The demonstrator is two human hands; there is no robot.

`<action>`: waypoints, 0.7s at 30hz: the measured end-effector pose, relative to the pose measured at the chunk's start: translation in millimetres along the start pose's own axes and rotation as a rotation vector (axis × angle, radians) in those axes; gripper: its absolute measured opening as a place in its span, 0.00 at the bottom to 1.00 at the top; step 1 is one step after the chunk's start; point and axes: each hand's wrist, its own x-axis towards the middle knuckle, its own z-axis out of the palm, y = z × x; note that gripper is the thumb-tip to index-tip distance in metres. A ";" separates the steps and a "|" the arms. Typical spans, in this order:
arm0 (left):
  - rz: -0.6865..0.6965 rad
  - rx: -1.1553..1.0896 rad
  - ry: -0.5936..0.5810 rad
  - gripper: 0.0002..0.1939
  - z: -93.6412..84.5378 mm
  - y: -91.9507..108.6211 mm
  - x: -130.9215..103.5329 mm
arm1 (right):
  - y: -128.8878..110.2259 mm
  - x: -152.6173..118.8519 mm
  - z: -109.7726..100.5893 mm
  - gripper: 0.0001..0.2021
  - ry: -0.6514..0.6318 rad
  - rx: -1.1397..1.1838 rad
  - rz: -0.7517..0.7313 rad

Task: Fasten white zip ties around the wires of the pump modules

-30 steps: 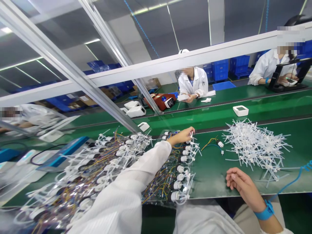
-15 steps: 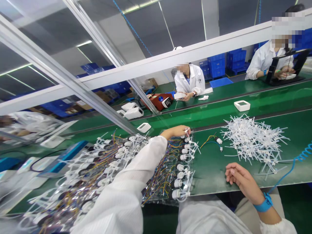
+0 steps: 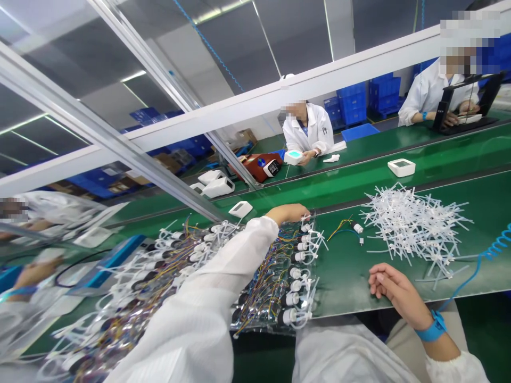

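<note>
My left hand (image 3: 293, 213) reaches to the far end of a row of small pumps (image 3: 300, 256), each with a white body, thin coloured wires and looped white tubing. Its fingers are closed on a small pump at that end, mostly hidden by the hand. These pumps lie on clear plastic film on the green bench. Bent and relaxed, my right hand (image 3: 393, 290) rests near the bench's front edge with nothing visible in it, its fingers slightly apart. Beyond it lie a loose pump with wires (image 3: 356, 227) and a pile of white tube pieces (image 3: 411, 223).
More wired pumps (image 3: 159, 276) cover the bench on the left. A blue coiled cord (image 3: 499, 242) runs to my right wrist strap (image 3: 433, 327). White device casings (image 3: 401, 167) lie on the green strip behind. Co-workers sit opposite, and another person's hand (image 3: 38, 271) shows at left.
My left hand has lowered slightly at the far end of the row, and the white piece at its fingertips is less visible. My right hand stays put. A co-worker's hand has appeared at left.
</note>
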 end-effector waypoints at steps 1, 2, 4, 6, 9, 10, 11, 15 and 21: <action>0.000 0.017 -0.004 0.09 1.3 2.6 0.4 | 0.2 0.0 0.0 0.23 -0.001 -0.001 -0.002; 0.001 0.035 -0.004 0.10 2.6 5.4 0.8 | 0.5 -0.1 -0.1 0.23 -0.001 -0.002 -0.004; 0.008 0.072 -0.001 0.12 4.8 10.9 1.1 | 1.4 0.0 -0.8 0.23 -0.003 -0.004 -0.007; 0.012 0.108 0.003 0.14 5.7 15.5 1.1 | 2.6 0.3 -1.9 0.23 -0.012 -0.002 -0.006; -0.011 0.167 0.000 0.13 5.7 20.6 2.4 | 5.3 1.0 -4.1 0.23 -0.031 0.003 0.000; -0.026 0.189 0.001 0.11 6.1 22.0 3.5 | 6.3 1.2 -4.8 0.23 -0.035 0.005 0.002; -0.044 0.211 0.006 0.10 6.7 23.2 5.0 | 7.2 1.4 -5.4 0.22 -0.038 0.007 0.003; -0.120 0.276 0.030 0.09 11.4 27.1 14.4 | 8.6 1.7 -6.1 0.22 -0.043 0.012 0.006; -0.159 0.257 0.031 0.14 13.2 22.3 17.2 | 5.6 0.9 -3.8 0.24 -0.044 0.026 0.016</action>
